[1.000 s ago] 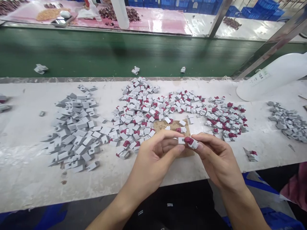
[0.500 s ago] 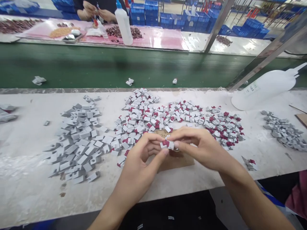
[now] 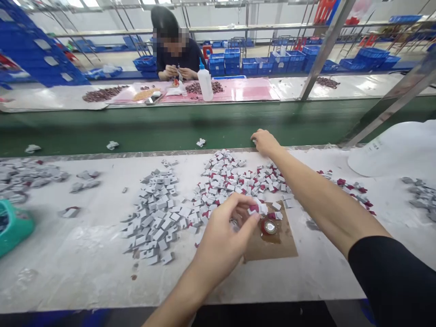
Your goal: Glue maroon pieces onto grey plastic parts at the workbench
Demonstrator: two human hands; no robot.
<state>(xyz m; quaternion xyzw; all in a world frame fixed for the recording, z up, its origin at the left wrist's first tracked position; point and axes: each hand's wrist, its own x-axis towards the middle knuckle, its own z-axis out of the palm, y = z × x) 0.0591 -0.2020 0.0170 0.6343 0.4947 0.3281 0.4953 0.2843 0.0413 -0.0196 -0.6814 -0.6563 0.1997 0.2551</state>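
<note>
My left hand (image 3: 226, 236) is above the near table, thumb and fingers closed on a small white and dark red plastic piece (image 3: 254, 209). Under it lies a brown board (image 3: 282, 245) bearing a round metal cap (image 3: 270, 227) in a wet brown patch. Another white and red piece (image 3: 277, 216) rests beside the cap. Stretched far forward, my right hand (image 3: 265, 141) is at the near edge of the green belt (image 3: 163, 125). Its fingers pinch a small whitish plastic piece (image 3: 254, 141), mostly hidden by them.
Grey plastic pieces (image 3: 153, 218) and white-red pieces (image 3: 235, 175) lie heaped on the table. A large white bottle (image 3: 391, 147) stands right, a teal container (image 3: 17, 227) left. Slanting metal posts (image 3: 323, 50) rise at right. Across the belt, a co-worker (image 3: 179, 54) handles something small.
My right hand has left my left hand and reached forward to the belt. My left hand still holds the white and red piece. The view has tilted up, showing more of the room.
</note>
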